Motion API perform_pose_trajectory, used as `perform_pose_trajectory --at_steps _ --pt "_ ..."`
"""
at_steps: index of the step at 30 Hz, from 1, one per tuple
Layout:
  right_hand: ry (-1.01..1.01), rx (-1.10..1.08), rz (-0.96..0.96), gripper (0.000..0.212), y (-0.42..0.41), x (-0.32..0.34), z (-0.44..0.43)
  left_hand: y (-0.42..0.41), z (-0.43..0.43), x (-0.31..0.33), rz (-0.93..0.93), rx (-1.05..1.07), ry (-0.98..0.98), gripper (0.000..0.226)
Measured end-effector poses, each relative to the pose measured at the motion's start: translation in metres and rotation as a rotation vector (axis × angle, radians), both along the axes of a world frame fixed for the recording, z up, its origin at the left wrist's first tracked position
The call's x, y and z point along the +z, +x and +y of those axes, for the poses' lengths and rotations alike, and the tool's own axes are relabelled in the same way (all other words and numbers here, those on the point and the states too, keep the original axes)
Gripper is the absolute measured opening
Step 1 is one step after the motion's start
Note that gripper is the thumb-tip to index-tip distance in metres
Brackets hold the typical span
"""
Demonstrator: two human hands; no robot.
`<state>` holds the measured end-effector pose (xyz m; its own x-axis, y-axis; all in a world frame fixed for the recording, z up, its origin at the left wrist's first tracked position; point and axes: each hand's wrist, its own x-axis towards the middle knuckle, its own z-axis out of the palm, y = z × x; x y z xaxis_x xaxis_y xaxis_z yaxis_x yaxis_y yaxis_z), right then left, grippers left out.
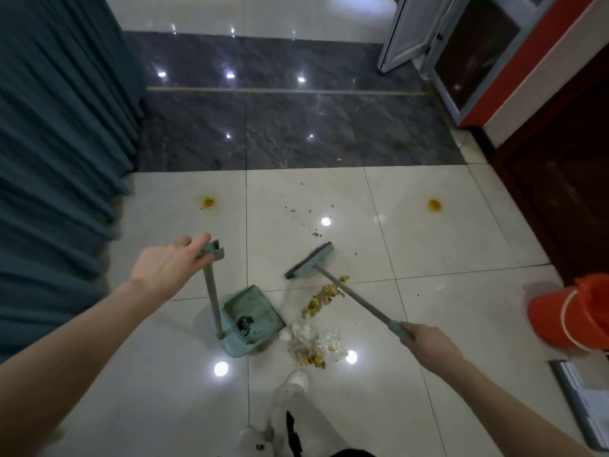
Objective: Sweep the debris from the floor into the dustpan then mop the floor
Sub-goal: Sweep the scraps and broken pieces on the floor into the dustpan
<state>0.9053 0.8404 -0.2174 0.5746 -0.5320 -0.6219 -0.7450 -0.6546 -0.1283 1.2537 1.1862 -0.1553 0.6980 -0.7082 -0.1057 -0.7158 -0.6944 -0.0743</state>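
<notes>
Left hand (171, 265) curls its fingers round the top of the dustpan (253, 319) handle. The pan rests on the white floor (445, 252), with the debris (316, 346) just beside its right edge. Right hand (428, 344) grips the end of the broom (309, 262) handle, the blurred head lying beyond the debris. 2 orange stains (207, 202) lie farther off; a red bucket (573, 315) stands at right.

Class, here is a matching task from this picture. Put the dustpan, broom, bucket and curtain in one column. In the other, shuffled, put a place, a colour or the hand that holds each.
Things:
1. dustpan
2. broom
3. bucket
4. curtain

Descriptions:
A. orange-red, at the right edge
B. handle held by the right hand
C. teal folds along the left side
D. handle top held by the left hand

Pairs: 1-D, 2-B, 3-A, 4-C
</notes>
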Motion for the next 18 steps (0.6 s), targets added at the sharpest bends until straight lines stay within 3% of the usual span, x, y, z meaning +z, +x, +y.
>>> perform_pose_trajectory --at_steps 9,18 --pt "0.01 -0.039 -0.127 0.034 0.154 0.016 -0.03 0.086 -0.051 0.005 -0.071 -0.08 0.012 0.036" --pt "0.012 -0.101 -0.106 0.033 0.314 0.014 -0.06 0.223 -0.119 -0.018 0.035 -0.161 0.021 0.037"
